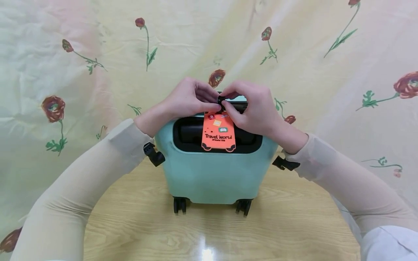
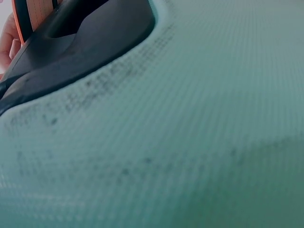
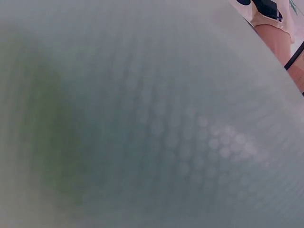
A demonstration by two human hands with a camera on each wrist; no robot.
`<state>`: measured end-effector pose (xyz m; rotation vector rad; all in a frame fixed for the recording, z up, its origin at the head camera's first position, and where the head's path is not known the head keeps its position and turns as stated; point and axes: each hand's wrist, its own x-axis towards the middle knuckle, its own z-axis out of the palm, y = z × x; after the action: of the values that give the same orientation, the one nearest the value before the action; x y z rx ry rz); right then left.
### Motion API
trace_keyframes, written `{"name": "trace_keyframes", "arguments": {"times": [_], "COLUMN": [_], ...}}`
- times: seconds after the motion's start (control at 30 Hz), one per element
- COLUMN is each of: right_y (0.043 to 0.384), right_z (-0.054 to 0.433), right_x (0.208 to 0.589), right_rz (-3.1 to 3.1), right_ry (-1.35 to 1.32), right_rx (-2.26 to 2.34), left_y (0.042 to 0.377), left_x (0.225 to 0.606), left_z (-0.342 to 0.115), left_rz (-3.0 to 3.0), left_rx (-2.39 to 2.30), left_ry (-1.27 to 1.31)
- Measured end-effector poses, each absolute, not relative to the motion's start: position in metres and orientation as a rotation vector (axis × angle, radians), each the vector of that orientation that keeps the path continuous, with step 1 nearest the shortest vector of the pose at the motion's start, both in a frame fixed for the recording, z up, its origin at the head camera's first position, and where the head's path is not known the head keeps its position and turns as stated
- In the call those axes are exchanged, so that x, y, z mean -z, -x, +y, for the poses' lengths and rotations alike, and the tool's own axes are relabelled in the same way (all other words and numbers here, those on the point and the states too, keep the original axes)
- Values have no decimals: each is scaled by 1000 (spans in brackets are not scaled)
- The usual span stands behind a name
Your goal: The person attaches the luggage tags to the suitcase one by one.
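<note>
A mint-green suitcase stands upright on its wheels, with an orange luggage tag lying over its black handle. At the tag's upper end, my left hand and right hand meet, pinching the small black strap between thumbs and fingertips. The strap's fastening is partly hidden by those fingers. In the left wrist view, the suitcase shell fills most of the picture, with the tag's edge at the upper left. The right wrist view shows mostly blurred shell.
Black wheels rest on a wooden table. Behind the suitcase hangs a flower-printed cloth. Black camera mounts sit at both wrists, close to the suitcase's sides.
</note>
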<state>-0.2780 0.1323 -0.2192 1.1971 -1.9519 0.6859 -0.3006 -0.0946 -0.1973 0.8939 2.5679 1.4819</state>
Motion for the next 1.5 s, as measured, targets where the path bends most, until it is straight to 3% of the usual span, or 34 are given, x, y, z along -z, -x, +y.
{"name": "trace_keyframes", "arguments": {"times": [1.5], "right_y": [278], "right_z": [130], "right_x": [221], "right_rz": [-2082], "right_ry": [-1090], "right_rx": [-648], "left_y": [298], "left_x": [200], "left_z": [-91], "left_rz": [2641], "left_rx": [-1466], "left_ry": [-909]}}
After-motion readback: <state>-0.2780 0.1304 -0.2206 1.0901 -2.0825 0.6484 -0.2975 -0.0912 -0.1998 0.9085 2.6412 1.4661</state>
